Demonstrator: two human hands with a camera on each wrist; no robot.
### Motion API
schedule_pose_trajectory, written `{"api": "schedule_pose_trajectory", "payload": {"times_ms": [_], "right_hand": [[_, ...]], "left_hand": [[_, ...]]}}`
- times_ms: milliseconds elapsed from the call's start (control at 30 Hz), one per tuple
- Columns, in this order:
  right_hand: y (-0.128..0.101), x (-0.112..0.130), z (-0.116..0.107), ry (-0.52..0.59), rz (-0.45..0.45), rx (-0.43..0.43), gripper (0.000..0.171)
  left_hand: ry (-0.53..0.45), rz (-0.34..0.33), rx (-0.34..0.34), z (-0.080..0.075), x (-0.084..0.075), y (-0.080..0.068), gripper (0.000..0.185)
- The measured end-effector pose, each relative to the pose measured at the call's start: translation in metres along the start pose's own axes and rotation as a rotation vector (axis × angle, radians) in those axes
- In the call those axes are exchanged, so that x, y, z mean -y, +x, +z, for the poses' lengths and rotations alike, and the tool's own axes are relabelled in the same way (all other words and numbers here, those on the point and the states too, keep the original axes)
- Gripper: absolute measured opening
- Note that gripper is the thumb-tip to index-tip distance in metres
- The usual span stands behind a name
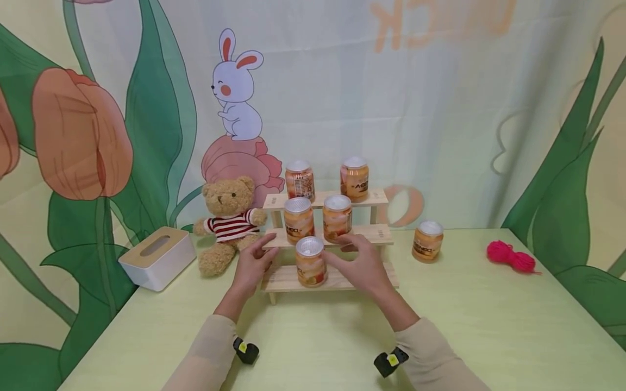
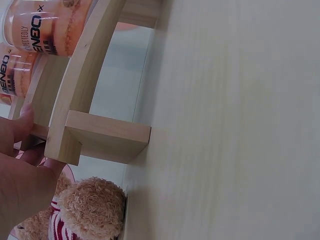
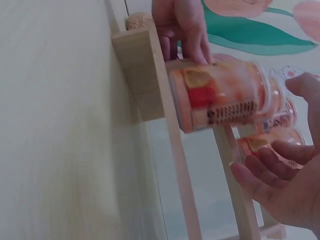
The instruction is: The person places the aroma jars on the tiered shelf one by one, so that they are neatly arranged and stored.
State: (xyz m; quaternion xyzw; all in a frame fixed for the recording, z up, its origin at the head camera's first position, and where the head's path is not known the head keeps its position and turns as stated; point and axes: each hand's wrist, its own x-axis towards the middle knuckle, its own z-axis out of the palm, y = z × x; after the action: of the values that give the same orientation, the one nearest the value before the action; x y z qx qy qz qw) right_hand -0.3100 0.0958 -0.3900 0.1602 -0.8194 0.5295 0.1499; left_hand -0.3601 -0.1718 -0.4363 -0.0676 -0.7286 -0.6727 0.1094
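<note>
1. A can (image 1: 310, 262) with orange label and silver lid stands upright on the bottom step of a wooden stepped shelf (image 1: 283, 279); its contents cannot be seen.
2. The left hand (image 1: 251, 266), at the can's 9 o'clock, has relaxed fingers that touch the shelf's middle board.
3. The right hand (image 1: 361, 264), at 3 o'clock, is spread and holds nothing, just beside the can.
4. Four like cans fill the steps above; a sixth can (image 1: 427, 241) stands on the worktop (image 1: 464, 326) at 3 o'clock.
5. A teddy bear (image 1: 226, 221) sits at 10 o'clock.
</note>
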Motion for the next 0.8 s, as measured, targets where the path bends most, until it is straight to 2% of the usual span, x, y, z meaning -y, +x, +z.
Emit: {"api": "schedule_pose_trajectory", "payload": {"times_ms": [200,367,567,800], "right_hand": [[0.004,-0.004,-0.031,-0.074,0.010,0.075,0.055],[0.009,-0.006,-0.056,-0.086,0.019,0.077,0.055],[0.014,-0.014,-0.080,-0.099,0.021,0.023,0.056],[0.014,-0.031,-0.107,-0.204,0.065,-0.085,0.056]], "left_hand": [[-0.002,0.007,0.001,0.001,0.000,-0.001,0.042],[0.008,0.005,-0.003,0.000,-0.002,0.000,0.042],[0.016,-0.003,-0.010,0.001,-0.003,-0.001,0.041],[0.007,0.003,-0.016,0.002,-0.002,-0.001,0.041]]}}
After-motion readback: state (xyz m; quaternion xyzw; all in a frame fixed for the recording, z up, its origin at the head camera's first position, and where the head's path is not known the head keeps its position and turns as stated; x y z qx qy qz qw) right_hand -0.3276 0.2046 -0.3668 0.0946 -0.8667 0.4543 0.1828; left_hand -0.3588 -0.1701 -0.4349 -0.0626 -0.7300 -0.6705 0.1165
